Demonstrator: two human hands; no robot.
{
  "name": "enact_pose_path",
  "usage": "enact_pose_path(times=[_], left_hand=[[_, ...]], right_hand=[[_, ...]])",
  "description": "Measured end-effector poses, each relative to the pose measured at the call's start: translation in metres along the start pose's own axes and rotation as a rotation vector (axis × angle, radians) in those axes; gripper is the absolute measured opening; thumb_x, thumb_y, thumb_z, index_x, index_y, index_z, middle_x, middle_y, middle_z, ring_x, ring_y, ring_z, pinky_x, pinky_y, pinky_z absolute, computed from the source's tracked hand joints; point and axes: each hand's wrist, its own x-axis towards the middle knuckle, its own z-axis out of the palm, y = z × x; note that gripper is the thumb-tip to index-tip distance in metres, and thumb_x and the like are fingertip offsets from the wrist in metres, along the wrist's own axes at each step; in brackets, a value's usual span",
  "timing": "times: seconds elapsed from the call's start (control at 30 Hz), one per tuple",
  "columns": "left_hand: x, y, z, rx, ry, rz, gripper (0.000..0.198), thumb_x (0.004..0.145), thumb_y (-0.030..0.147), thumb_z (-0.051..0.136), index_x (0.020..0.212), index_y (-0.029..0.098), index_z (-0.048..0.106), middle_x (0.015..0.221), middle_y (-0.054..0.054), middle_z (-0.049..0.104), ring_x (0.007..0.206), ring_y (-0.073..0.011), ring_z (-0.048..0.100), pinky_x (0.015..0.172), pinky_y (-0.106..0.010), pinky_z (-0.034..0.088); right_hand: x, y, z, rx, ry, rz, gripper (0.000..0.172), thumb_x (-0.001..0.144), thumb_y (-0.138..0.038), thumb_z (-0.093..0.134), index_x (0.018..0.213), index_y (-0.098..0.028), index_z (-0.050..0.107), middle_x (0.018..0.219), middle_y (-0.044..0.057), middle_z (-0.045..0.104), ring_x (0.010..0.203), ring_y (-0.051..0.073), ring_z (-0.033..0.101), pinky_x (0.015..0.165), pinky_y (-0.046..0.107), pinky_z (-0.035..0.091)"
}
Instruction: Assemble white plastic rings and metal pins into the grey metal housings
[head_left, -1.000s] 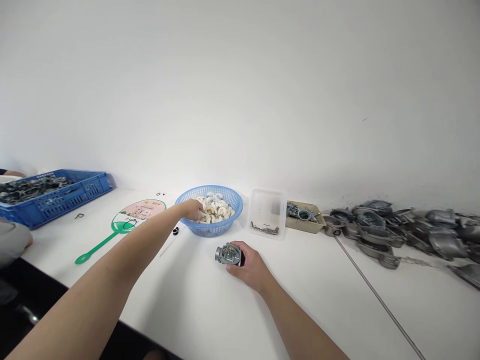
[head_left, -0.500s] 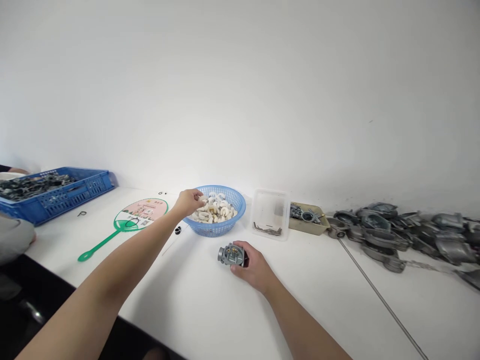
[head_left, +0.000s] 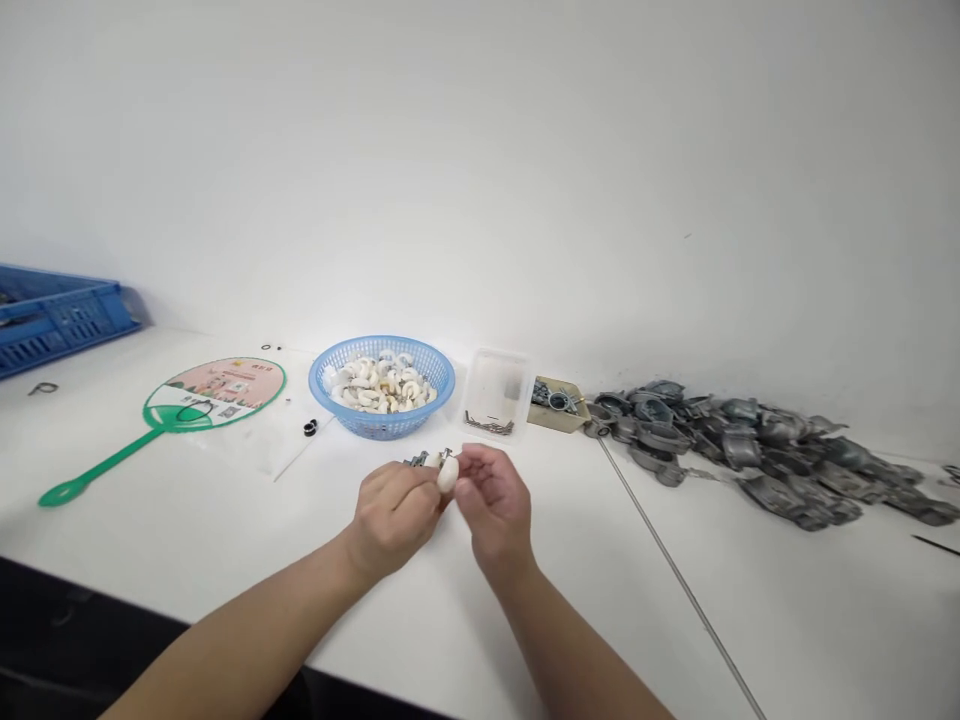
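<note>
Both my hands are close together above the table, in front of the basket. My left hand (head_left: 397, 515) is closed around a grey metal carburetor body (head_left: 416, 461), mostly hidden behind its fingers. Between the hands is a white curved carburetor float (head_left: 448, 474) with a small metal bracket at its top. The fingertips and thumb of my right hand (head_left: 496, 510) pinch at the float's right side; the exact contact is partly hidden. Just beyond, a blue mesh basket (head_left: 382, 428) holds many similar white floats.
Right of the basket stand a clear plastic box (head_left: 499, 385) with thin metal pins and a beige tray (head_left: 559, 420) of metal parts. Grey castings (head_left: 675, 430) are heaped along the wall. A thin rod (head_left: 675, 570), a hand fan (head_left: 217, 392) and a blue crate (head_left: 64, 325) are also here.
My left hand has come from the basket to my right hand, bringing a white float. The carburetor body has been lifted and is now at my left hand. The view has shifted right.
</note>
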Motion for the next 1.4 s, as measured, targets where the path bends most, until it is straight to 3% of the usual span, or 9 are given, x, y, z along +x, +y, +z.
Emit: enact_pose_path(times=[0.23, 0.43, 0.57, 0.7, 0.83, 0.97, 1.17, 1.3, 1.4], left_hand=[[-0.001, -0.006, 0.000, 0.002, -0.051, 0.032, 0.017, 0.076, 0.005, 0.058, 0.068, 0.018, 0.051, 0.077, -0.002, 0.068, 0.055, -0.0097, 0.054, 0.052, -0.024, 0.042], [-0.002, -0.005, 0.004, -0.022, -0.002, 0.006, 0.019, 0.076, 0.005, 0.055, 0.065, 0.018, 0.047, 0.074, -0.002, 0.066, 0.056, -0.0104, 0.054, 0.052, -0.024, 0.044], [-0.003, -0.002, 0.006, -0.090, 0.029, -0.062, 0.016, 0.078, 0.007, 0.052, 0.069, 0.019, 0.049, 0.076, -0.003, 0.065, 0.062, -0.0108, 0.058, 0.057, -0.023, 0.049], [-0.005, -0.005, 0.007, -0.249, -0.006, -0.244, 0.007, 0.076, 0.015, 0.055, 0.079, 0.019, 0.051, 0.085, -0.009, 0.061, 0.081, -0.0172, 0.060, 0.067, -0.028, 0.053], [-0.013, -0.018, 0.007, -0.331, -0.151, -0.481, 0.046, 0.066, 0.027, 0.066, 0.107, 0.016, 0.049, 0.110, -0.017, 0.053, 0.108, -0.0281, 0.051, 0.090, -0.045, 0.047], [-0.026, -0.033, 0.010, -0.411, -0.388, -0.728, 0.072, 0.063, 0.027, 0.070, 0.126, 0.015, 0.039, 0.130, -0.018, 0.043, 0.123, -0.0319, 0.039, 0.101, -0.050, 0.037], [-0.035, -0.048, 0.021, -0.607, -0.553, -1.099, 0.068, 0.062, 0.016, 0.065, 0.126, 0.015, 0.040, 0.131, -0.015, 0.045, 0.120, -0.0297, 0.044, 0.100, -0.044, 0.039], [-0.039, -0.054, 0.026, -0.850, -0.581, -1.161, 0.063, 0.061, 0.012, 0.062, 0.122, 0.017, 0.043, 0.118, -0.011, 0.053, 0.102, -0.0243, 0.055, 0.085, -0.036, 0.049], [-0.040, -0.055, 0.027, -0.883, -0.586, -1.142, 0.065, 0.059, 0.012, 0.062, 0.121, 0.016, 0.044, 0.115, -0.010, 0.054, 0.099, -0.0236, 0.055, 0.084, -0.034, 0.048]], right_hand=[[-0.005, -0.017, 0.012, 0.110, -0.082, 0.151, 0.025, 0.076, -0.038, 0.064, 0.091, -0.019, 0.059, 0.078, 0.002, 0.062, 0.070, 0.014, 0.057, 0.065, 0.029, 0.051], [-0.002, -0.010, 0.011, 0.235, -0.186, 0.141, 0.031, 0.075, -0.047, 0.064, 0.092, -0.022, 0.059, 0.105, 0.008, 0.064, 0.097, 0.022, 0.060, 0.086, 0.041, 0.050], [-0.006, -0.013, 0.015, 0.213, -0.110, 0.123, 0.026, 0.077, -0.043, 0.064, 0.090, -0.022, 0.058, 0.110, 0.009, 0.064, 0.107, 0.025, 0.057, 0.094, 0.048, 0.045], [-0.004, -0.013, 0.011, 0.047, 0.018, 0.049, 0.030, 0.075, -0.033, 0.068, 0.097, -0.021, 0.053, 0.111, 0.012, 0.063, 0.101, 0.024, 0.061, 0.088, 0.046, 0.050], [0.007, -0.001, 0.000, -0.228, 0.084, 0.008, 0.040, 0.069, -0.030, 0.070, 0.105, -0.019, 0.056, 0.107, 0.012, 0.064, 0.094, 0.024, 0.063, 0.086, 0.044, 0.052], [0.016, 0.017, -0.010, -0.442, 0.037, -0.026, 0.042, 0.068, -0.035, 0.070, 0.106, -0.020, 0.062, 0.100, 0.009, 0.066, 0.088, 0.024, 0.064, 0.084, 0.044, 0.054], [0.021, 0.034, -0.015, -0.485, -0.056, -0.113, 0.039, 0.069, -0.034, 0.068, 0.105, -0.019, 0.065, 0.107, 0.010, 0.062, 0.094, 0.025, 0.061, 0.085, 0.041, 0.054], [0.022, 0.040, -0.014, -0.497, -0.112, -0.128, 0.038, 0.069, -0.032, 0.068, 0.105, -0.019, 0.065, 0.109, 0.011, 0.062, 0.098, 0.026, 0.060, 0.087, 0.041, 0.053], [0.024, 0.045, -0.014, -0.511, -0.128, -0.134, 0.038, 0.069, -0.032, 0.068, 0.105, -0.019, 0.065, 0.109, 0.011, 0.063, 0.099, 0.026, 0.061, 0.089, 0.042, 0.052]])
